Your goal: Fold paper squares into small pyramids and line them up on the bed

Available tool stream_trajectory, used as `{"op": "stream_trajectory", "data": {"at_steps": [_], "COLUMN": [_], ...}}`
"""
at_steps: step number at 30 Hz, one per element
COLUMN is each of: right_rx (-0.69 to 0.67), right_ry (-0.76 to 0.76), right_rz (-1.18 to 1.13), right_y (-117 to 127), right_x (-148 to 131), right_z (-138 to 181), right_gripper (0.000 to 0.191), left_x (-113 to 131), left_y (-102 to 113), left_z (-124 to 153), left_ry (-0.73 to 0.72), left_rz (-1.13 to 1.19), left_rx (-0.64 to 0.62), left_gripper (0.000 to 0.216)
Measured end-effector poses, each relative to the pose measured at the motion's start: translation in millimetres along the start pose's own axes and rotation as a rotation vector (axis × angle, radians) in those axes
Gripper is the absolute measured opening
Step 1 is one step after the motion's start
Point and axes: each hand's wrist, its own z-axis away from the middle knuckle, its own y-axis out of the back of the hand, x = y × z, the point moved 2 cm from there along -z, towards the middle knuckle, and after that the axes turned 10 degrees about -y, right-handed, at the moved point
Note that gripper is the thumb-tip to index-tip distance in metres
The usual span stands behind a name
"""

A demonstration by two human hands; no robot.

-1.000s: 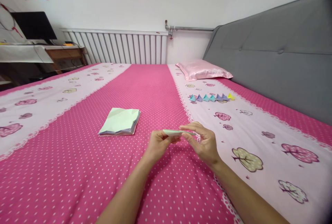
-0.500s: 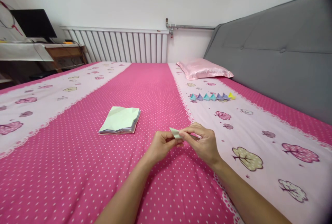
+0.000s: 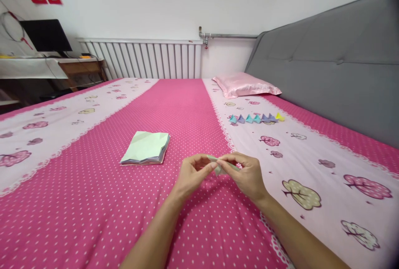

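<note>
Between my two hands is a small pale green folded paper (image 3: 219,170), partly covered by my fingers. My left hand (image 3: 197,174) pinches its left end with thumb and fingers. From the other side my right hand (image 3: 245,173) grips it, the two thumb tips almost meeting over the paper. To the left lies a stack of square paper sheets (image 3: 146,146), pale green on top, with wavy edges. Beyond my right hand, a row of small folded paper pieces (image 3: 248,118) in turquoise, purple and yellow rests on the bed.
The bed has a pink dotted sheet (image 3: 93,194) with pale tree-print strips. A pink pillow (image 3: 246,85) leans near the grey headboard (image 3: 330,61). A white radiator (image 3: 140,59) runs along the wall. At far left a monitor (image 3: 46,35) stands on a desk (image 3: 82,68).
My left thumb has moved up onto the near face of the paper, close to my right thumb. The paper has turned, and a corner of it now points downward. The view has tilted slightly up.
</note>
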Motion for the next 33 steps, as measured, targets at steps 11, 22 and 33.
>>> {"op": "stream_trajectory", "data": {"at_steps": [11, 22, 33], "right_rx": [-0.085, -0.154, 0.112], "right_ry": [-0.008, -0.170, -0.266], "right_rz": [0.020, -0.151, -0.236], "right_y": [-2.2, -2.7, -9.9], "right_x": [-0.5, 5.1, 8.9], "right_z": [0.0, -1.3, 4.5], "right_gripper": [0.009, 0.010, 0.014], "left_x": [-1.5, 0.4, -4.4], "left_y": [6.6, 6.0, -11.7], "left_z": [-2.0, -0.7, 1.5], "left_ry": [-0.061, -0.100, 0.156], "left_rz": [-0.147, -0.148, 0.161], "left_rx": [0.096, 0.043, 0.091], "left_gripper": [0.020, 0.025, 0.023]}}
